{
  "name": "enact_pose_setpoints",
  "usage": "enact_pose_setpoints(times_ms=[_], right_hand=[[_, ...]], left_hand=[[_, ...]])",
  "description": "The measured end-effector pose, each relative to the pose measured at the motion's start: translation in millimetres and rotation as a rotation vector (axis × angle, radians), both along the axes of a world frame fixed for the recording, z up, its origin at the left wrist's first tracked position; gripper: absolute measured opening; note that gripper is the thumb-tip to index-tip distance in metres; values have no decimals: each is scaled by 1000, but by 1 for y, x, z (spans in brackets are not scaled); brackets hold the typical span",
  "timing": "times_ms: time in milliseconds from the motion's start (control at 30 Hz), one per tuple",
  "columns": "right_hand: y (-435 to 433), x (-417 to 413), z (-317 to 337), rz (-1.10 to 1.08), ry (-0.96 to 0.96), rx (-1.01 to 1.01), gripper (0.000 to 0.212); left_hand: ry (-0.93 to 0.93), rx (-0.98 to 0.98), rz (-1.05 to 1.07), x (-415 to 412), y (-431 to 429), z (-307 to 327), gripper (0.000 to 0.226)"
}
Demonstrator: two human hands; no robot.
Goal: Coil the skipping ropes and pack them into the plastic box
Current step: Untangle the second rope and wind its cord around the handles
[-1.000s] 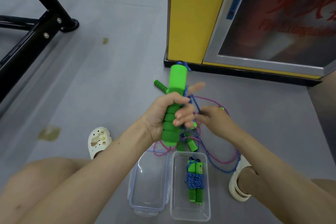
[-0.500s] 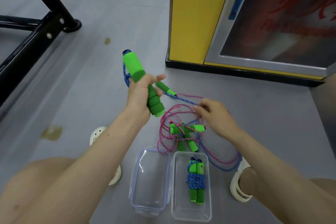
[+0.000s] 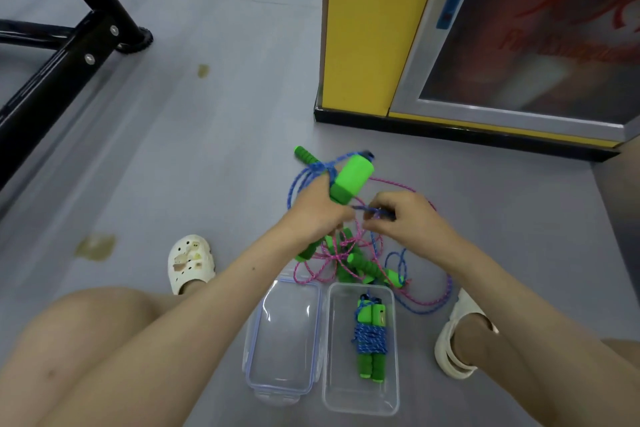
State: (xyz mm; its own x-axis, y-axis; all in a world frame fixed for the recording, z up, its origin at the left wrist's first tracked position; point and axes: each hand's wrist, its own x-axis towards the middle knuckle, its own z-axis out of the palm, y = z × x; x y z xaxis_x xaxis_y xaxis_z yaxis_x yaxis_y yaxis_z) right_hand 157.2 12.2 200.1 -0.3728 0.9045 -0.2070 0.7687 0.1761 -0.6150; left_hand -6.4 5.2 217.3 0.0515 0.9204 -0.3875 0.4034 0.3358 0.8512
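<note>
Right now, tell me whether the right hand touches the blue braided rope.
Touching: the head view shows the right hand pinching the blue braided rope.

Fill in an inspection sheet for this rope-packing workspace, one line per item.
Surface: grey floor, stained in places.
Job's things: one coiled rope in the box; lid beside it; loose ropes tangled on the floor.
Clutter: nothing seen.
Grips: left hand holds a green handle; right hand pinches blue cord.
Cables: nothing seen.
Surroundings: yellow cabinet, black frame.
</note>
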Motion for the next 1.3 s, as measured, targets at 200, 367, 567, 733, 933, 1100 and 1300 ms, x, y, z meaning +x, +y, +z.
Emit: enact_pose_setpoints(times_ms=[200,367,567,733,933,1100,1300], right_hand=[[2,25,-14,-140,-201,3,41],[4,39,-2,-232,-44,34,33],[9,55,10,-507,17,289,24],[18,68,25,-638,-103,67,30],[-2,40,13,-316,-240,-305,102],[0,13,27,-232,502,-365,68],[-5,-3,23,-165,439,-532,34]], left_hand=[[-279,-18,540,-17,18,5,24],[-271,-57,586,-17,14,-2,16],[-331,18,830,-36,25,3,13],[-396,-190,738,-39,19,-1,20],[-594,-364,427,-22,6,2,15],[-729,-457,162,-1,-6,10,10],[-734,-382,128,1,-3,13,18]])
